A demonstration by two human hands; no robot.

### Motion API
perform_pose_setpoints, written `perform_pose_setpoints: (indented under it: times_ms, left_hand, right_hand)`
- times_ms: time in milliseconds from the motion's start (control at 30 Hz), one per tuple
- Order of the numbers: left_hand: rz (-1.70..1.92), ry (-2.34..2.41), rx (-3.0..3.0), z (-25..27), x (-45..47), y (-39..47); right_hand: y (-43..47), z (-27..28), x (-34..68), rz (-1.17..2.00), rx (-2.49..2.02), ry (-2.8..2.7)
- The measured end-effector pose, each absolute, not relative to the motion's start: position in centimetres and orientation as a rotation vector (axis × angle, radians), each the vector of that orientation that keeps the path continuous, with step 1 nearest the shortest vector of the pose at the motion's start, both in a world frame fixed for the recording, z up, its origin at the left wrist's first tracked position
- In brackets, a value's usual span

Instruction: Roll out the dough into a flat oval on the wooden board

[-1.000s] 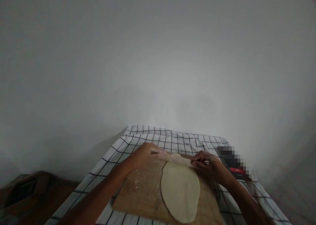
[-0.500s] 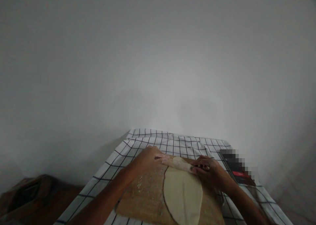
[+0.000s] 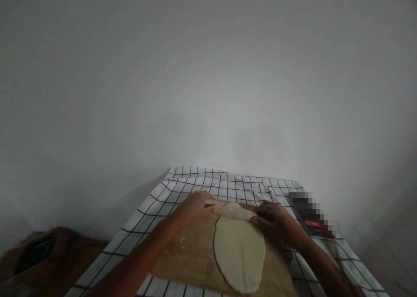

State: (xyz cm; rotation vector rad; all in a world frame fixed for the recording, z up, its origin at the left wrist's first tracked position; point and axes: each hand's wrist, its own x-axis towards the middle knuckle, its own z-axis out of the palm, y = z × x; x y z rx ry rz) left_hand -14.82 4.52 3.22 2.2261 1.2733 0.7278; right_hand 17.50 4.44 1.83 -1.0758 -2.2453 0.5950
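Observation:
A flat oval sheet of pale dough [image 3: 239, 253] lies on a wooden board [image 3: 182, 262] dusted with flour. Across its far end sits a floury rolling pin [image 3: 236, 211]. My left hand [image 3: 199, 204] is closed round the pin's left end, beyond the dough's left edge. My right hand [image 3: 272, 216] grips the opposite end, its fingers bent over and in front of the pin. Both end parts of the pin are hidden by the hands. A faint lengthwise crease runs down the dough.
Under the board is a white cloth [image 3: 130, 245] with a black grid. A dark flat object with a red patch [image 3: 314, 224] lies on the cloth at right, partly pixelated. Behind stands a grey-white wall [image 3: 208, 80]. A brown wooden object [image 3: 39, 253] is low at left.
The view has tipped slightly, so things sit a little higher. The dough's near edge has come into full view. My right fingers have shifted on the pin's end; both hands keep hold.

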Motion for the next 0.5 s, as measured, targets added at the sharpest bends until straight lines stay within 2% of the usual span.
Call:
perform_pose_setpoints:
  times_ms: [167, 333, 500]
  left_hand:
    - [0.633, 1.168, 2.418, 2.64, -14.96, 4.93]
    - [0.686, 1.293, 2.417, 2.92, -15.11, 4.94]
    - [0.733, 1.132, 2.246, 2.8, -15.06, 4.97]
  right_hand:
    - [4.06, 2.0, 17.18, 0.63, -1.055, -2.305]
    - [4.14, 1.28, 16.54, 0.543, -1.051, -2.149]
    - [4.34, 1.37, 16.96, 0.807, -0.936, -2.18]
